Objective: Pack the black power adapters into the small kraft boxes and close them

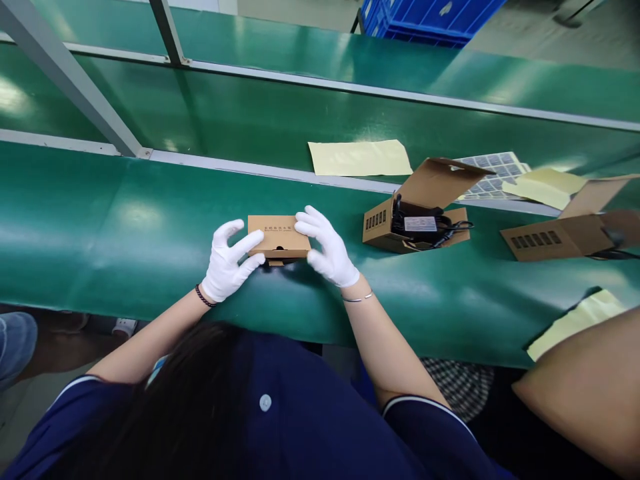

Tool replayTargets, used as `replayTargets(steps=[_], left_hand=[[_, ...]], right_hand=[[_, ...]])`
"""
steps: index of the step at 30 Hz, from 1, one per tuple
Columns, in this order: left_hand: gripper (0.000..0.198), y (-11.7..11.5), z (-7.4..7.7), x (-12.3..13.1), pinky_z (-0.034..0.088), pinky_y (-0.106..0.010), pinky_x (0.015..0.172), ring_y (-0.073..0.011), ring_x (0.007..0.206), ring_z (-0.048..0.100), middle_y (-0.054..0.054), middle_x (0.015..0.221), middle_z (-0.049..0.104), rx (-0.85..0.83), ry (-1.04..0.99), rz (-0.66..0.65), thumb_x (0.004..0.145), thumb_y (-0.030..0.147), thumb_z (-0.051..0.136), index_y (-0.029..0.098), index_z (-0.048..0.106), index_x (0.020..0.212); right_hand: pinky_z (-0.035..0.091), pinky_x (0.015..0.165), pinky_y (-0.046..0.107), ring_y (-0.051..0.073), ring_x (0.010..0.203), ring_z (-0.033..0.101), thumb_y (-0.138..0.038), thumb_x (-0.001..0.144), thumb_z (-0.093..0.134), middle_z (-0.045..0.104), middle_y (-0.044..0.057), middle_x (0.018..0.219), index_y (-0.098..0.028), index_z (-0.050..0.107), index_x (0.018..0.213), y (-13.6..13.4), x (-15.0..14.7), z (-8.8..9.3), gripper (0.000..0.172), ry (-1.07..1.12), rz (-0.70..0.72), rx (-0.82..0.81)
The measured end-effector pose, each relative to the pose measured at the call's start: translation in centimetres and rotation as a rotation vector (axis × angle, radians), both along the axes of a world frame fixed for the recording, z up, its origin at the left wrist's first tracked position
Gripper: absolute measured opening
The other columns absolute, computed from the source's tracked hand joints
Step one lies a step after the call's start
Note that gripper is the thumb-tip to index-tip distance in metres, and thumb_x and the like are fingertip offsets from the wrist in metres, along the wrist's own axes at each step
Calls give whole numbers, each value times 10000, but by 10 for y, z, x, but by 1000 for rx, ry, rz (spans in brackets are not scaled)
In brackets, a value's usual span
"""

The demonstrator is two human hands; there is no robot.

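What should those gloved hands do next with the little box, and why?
Probably press the box fully shut. The left hand and right hand hold it by its ends on the belt, and a small tab shows at its near edge beside a dark gap, so it does not look quite closed. An open box lies to the right.

Print on top of small closed brown cardboard box [279, 237], betw. white-gloved left hand [227, 263] & right hand [327, 250]: too small to read; underside hidden. Label on black power adapter [420, 227], in open brown box [383, 227] just right of right hand: illegible. Farther right, second open brown carton [570, 233] cut by frame edge. Grey sticker sheet [493, 175] partly behind raised flap.
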State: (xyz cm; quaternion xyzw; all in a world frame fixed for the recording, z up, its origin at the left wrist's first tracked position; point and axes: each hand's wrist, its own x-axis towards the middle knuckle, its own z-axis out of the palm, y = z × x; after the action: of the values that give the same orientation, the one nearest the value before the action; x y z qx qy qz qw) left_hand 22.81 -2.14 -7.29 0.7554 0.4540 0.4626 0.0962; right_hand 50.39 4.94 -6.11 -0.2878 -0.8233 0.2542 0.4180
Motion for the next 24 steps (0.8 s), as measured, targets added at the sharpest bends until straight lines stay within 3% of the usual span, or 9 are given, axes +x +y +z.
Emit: replayTargets(steps=[2,4,8,10,13,16,21,24], left_hand=[[487,7,3,-2,454,-595,1212,-306,1560,380,-84,1598,474,49,71,-90,1029,322,607,395,513,1501],[581,12,4,-4,447,-621,1218,-283,1584,345,-67,1582,525,65,101,-174,1049,265,555,437,388,1578],[732,16,-3,-10,454,-678,1192,-332,1571,359,-105,1576,536,109,194,-239,1005,425,651,423,270,1630],[761,16,-7,-12,453,-685,1188,-341,1560,377,-115,1544,567,129,222,-237,976,459,691,402,290,1620],[596,18,-11,-15,469,-644,1196,-312,1534,431,-83,1465,640,111,251,-215,996,406,669,395,424,1539],[459,22,-9,-16,504,-599,1179,-278,1511,473,-64,1396,687,135,261,-235,1002,405,658,365,532,1441],[439,29,8,-10,534,-506,1130,-256,1429,551,-68,1303,725,223,249,-293,940,385,731,320,592,1351],[462,31,25,-1,441,-575,1184,-281,1313,621,-74,1310,711,162,356,-283,921,360,719,308,594,1363]], right_hand=[[399,1220,665,332,1488,493,-598,967,621,661,97,1456,-301,657,1363,-2,-1,-3,496,-74,9,86],[446,1202,638,292,1422,572,-472,1000,619,705,86,1382,-303,675,1322,-5,-4,-7,368,-83,11,161],[463,1209,595,261,1409,581,-396,1017,589,716,65,1347,-334,713,1260,-7,-5,-15,280,-122,-16,173],[441,1221,611,275,1398,588,-472,987,629,718,52,1335,-359,728,1238,-7,-1,-16,292,-213,-23,125],[446,1207,622,297,1389,592,-594,921,695,727,58,1311,-359,739,1215,-7,4,-16,380,-293,3,136],[496,1166,577,283,1388,591,-561,947,683,742,69,1283,-326,739,1205,-9,7,-17,354,-292,31,221],[546,1087,504,272,1312,634,-465,988,653,760,93,1196,-270,732,1185,-13,3,-19,289,-283,13,271],[534,1087,527,283,1271,642,-491,984,643,734,96,1218,-279,714,1192,-15,0,-18,306,-303,1,240]])
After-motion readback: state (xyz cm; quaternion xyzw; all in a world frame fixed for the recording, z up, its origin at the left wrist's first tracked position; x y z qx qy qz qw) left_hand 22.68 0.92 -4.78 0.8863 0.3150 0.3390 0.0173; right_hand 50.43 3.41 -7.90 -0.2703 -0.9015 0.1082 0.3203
